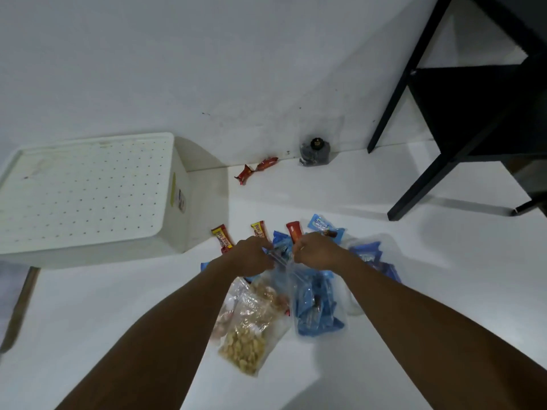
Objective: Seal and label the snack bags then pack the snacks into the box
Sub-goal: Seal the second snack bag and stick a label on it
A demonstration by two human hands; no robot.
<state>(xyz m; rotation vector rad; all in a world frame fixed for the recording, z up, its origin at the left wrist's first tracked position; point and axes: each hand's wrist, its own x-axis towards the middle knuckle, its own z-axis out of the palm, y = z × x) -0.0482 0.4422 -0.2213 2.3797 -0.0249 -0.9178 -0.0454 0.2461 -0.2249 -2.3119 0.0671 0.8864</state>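
Note:
My left hand [251,255] and my right hand [316,251] pinch the top edge of a clear zip bag [316,306] filled with blue-wrapped snacks, lifted a little off the white floor. Under my left forearm lies a clear bag of pale yellow nuts [245,344]. A second clear bag with blue packs [370,255] rests to the right. Loose bars lie beyond my hands: a red-yellow one [222,238], a yellow one [258,229], a red one [293,230] and a blue pack [321,223]. The white perforated box [88,196] stands at the left.
Two red wrappers [256,170] lie by the wall. A small dark bag with a black cap [315,150] sits against the wall. Black table legs [420,179] stand at the right. A wooden strip [17,309] lies at the far left.

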